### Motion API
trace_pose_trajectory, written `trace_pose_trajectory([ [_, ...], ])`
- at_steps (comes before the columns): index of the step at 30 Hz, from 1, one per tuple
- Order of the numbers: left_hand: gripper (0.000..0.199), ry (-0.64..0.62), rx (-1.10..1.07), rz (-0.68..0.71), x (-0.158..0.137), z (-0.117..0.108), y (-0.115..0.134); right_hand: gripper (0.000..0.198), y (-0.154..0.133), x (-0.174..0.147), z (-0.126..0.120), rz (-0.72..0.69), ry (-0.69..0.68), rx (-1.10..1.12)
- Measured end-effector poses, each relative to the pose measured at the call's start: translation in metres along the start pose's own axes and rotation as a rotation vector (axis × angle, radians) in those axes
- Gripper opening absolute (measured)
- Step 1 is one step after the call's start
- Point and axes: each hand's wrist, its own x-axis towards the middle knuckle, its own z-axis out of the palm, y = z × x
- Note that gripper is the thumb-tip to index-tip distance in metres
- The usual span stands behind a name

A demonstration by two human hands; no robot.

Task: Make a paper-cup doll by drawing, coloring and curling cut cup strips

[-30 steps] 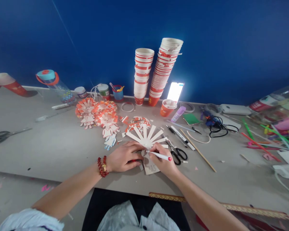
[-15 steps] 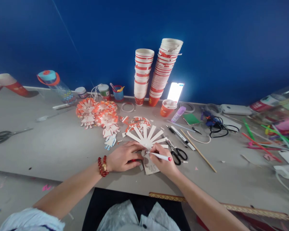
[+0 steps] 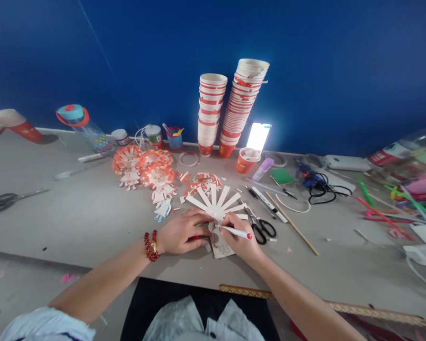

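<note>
A white paper piece cut into a fan of narrow strips (image 3: pixel 215 208) lies on the grey bench (image 3: pixel 92 227), close in front of the person and between the hands; its lower part bears thin drawn lines. The left hand (image 3: pixel 186 232) rests palm down with its fingers loosely spread, fingertips at the left edge of the paper. The right hand (image 3: pixel 239 239) pinches a slim white pen with a red end (image 3: pixel 240 233), its tip on or just above the paper; contact cannot be told.

If the left fingertips let up, the paper could turn under the pen and pull a line astray. A sideways sweep of the right hand could brush wet ink, or knock the black-handled steel scissors (image 3: pixel 264 229) just beside it, whose blades point toward the strips and could snag one.

Counted: one fanned paper, with at least seven strips showing; one pen in hand; two pairs of scissors, the second black-handled pair (image 3: pixel 3 202) well apart at far left; two tall stacks of red-and-white paper cups, one straight (image 3: pixel 206 118) and one leaning (image 3: pixel 239 109); one purple glue stick (image 3: pixel 262 169); one lit phone (image 3: pixel 258 136); and seemingly three overlapping orange-fringed paper figures (image 3: pixel 158 176).
</note>
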Motion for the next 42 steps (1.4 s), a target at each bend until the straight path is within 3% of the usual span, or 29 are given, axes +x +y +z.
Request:
trace_pose_trajectory([
  [33, 0.024, 0.017, -0.003, 0.003, 0.0007, -0.0008, 0.0015, 0.010, -0.0010, 0.0002, -0.0009, -0.035, -0.006, -0.053],
  [42, 0.025, 0.015, 0.001, 0.001, 0.0003, -0.0013, 0.0016, 0.011, -0.0023, 0.0008, -0.0014, -0.006, 0.021, 0.063],
])
